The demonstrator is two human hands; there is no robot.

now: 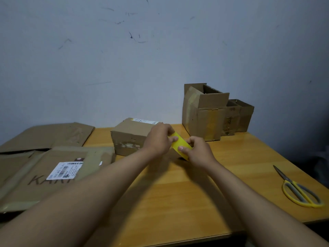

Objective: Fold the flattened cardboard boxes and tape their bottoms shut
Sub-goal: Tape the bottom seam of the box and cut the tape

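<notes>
Yellow tape pinched between both grips.

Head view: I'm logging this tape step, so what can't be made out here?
- Tape roll: hidden behind the right hand; only the yellow tape strip shows.
- Small box: its right side is covered by the left hand.
- Label on the flattened cardboard: print too small.

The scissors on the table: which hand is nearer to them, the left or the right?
The right. The right hand pinches the yellow tape nearer the scissors, which lie apart at the table's right edge. The left hand holds the tape's other end, farther left.
</notes>
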